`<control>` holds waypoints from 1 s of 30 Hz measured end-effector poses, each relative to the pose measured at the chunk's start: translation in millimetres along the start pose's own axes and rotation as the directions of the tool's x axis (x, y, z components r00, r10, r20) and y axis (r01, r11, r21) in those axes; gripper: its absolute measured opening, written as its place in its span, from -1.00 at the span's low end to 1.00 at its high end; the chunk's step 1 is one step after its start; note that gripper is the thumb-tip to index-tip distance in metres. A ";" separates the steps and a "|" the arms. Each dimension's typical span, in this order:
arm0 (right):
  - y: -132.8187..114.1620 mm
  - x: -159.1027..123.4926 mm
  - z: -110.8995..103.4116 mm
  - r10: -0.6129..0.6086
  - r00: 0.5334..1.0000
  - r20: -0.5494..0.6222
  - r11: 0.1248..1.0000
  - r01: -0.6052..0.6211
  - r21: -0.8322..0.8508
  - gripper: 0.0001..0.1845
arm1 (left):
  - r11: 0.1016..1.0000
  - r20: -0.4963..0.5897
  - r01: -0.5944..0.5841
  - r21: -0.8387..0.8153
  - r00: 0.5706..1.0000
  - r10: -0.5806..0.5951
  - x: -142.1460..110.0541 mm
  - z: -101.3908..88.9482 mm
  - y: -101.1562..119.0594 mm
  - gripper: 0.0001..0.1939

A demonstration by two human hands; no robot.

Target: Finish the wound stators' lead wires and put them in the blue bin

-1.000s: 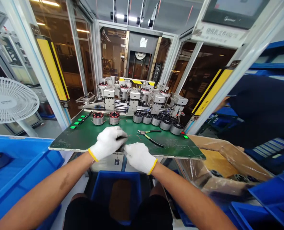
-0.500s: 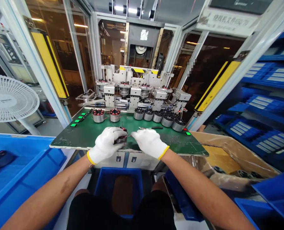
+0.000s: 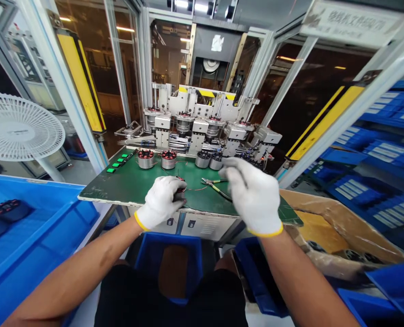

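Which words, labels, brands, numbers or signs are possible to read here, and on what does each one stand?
White sign at top right: Chinese characters, too blurred to quote.
White labels on blue shelf bins: too small to read.
Small dark labels on the cabinet under the bench: too small to read.

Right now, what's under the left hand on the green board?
The left hand cups a wound coil with red wire above the green board. Only the coil's top edge shows; the rest, and the board beneath it, are hidden.
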State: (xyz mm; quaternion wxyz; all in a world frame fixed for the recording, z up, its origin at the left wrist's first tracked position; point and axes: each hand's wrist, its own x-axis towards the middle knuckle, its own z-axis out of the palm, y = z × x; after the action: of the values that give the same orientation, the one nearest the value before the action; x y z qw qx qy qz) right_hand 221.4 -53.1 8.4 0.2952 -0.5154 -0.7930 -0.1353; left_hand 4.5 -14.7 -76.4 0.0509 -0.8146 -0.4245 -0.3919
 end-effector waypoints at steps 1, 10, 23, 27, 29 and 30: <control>-7.7 -0.5 -0.9 -0.090 0.996 -0.002 0.996 0.090 -0.019 -0.54 | 1.000 -0.043 -0.009 0.006 0.999 0.009 -2.8 5.4 -0.4 -0.70; -20.2 -2.2 62.3 -0.141 0.826 0.546 0.911 0.323 -0.255 -0.80 | 0.994 0.092 0.086 -0.073 0.993 -0.079 4.0 -7.1 0.7 -0.74; -76.7 -91.3 66.4 -0.382 0.916 0.120 0.919 0.364 0.151 -0.52 | 0.889 0.408 0.350 -0.294 0.887 -0.215 19.9 -6.4 -28.3 -0.23; -76.3 -49.7 94.9 -0.179 0.968 0.176 0.982 0.186 -0.024 -0.50 | 0.896 0.380 0.369 -0.247 0.887 -0.261 17.6 5.3 -32.6 -0.29; -62.6 -32.3 104.7 -0.062 0.990 0.123 0.993 0.073 -0.087 -0.50 | 0.898 0.394 0.364 -0.245 0.884 -0.251 16.5 5.9 -32.2 -0.26; -56.9 -27.2 108.3 -0.024 0.995 0.100 0.994 0.034 -0.103 -0.51 | 0.901 0.396 0.359 -0.243 0.885 -0.245 16.3 5.4 -31.4 -0.25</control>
State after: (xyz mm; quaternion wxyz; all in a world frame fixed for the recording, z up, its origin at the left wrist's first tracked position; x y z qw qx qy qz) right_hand 142.7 -41.5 -88.5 0.2264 -0.5245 -0.8059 -0.1555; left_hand -9.8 18.1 -76.8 -0.2173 -0.7925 -0.4828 -0.3027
